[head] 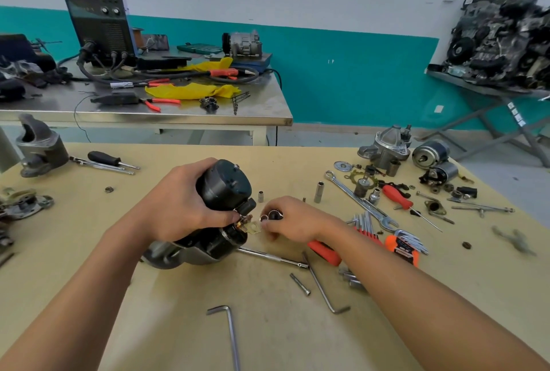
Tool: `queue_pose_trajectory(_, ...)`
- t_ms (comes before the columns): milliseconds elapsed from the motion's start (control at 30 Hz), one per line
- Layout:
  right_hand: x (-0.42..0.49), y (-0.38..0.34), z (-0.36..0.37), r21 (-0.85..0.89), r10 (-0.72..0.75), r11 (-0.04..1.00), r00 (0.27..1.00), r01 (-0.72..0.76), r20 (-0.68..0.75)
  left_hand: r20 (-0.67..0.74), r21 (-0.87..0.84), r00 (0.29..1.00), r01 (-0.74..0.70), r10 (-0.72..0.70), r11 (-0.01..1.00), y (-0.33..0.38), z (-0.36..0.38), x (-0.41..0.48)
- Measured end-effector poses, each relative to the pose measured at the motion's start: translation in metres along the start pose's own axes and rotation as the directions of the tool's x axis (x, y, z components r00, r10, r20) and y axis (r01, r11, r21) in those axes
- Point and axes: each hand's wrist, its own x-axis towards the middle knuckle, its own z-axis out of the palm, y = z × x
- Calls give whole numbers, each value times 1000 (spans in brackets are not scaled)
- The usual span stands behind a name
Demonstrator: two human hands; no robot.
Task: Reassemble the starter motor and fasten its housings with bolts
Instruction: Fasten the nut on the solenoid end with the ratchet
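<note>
our left hand is wrapped round the black body of the starter motor, which leans near the middle of the table with its housings already mated – the main assembly looks done to us. at its four o'clock our right hand pinches a small round piece just beside the brass terminal tab. fastening seems left – a socket and spanner lie loose at two o'clock.
</note>
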Motion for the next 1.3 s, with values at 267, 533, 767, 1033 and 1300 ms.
queue_pose_trajectory(267,6,1,6,242,239,951,953,-192,-187,9,1,1000,-8,8,1000,-3,0,0)
queue_pose_trajectory(533,21,-18,-13,-70,153,973,841,-220,-519,19,-8,1000,2,-2,1000,-3,0,-1)
queue_pose_trajectory(767,71,-50,-31,-516,182,821,968,-245,-170,27,-20,1000,-1,2,1000,-4,-2,-1)
queue_pose_trajectory(1033,84,-50,-19,-606,148,787,989,-117,2,63,-47,995,-71,74,996,-4,-3,-2)
queue_pose_trajectory(1300,11,-77,-85,293,-25,954,993,57,-114,-113,7,991,-77,77,997,10,10,-1)
